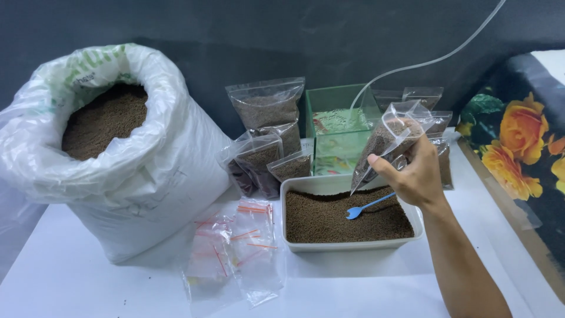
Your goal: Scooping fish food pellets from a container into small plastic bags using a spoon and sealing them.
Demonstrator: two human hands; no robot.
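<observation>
Right hand (419, 176) up over the white tray (292, 194) near the table's far edge, fingers pinching a clear pouch (391, 138) part-filled with brown pellets. Soft, slippery film; looks light, best gripped near its open top. Left hand unseen.
</observation>
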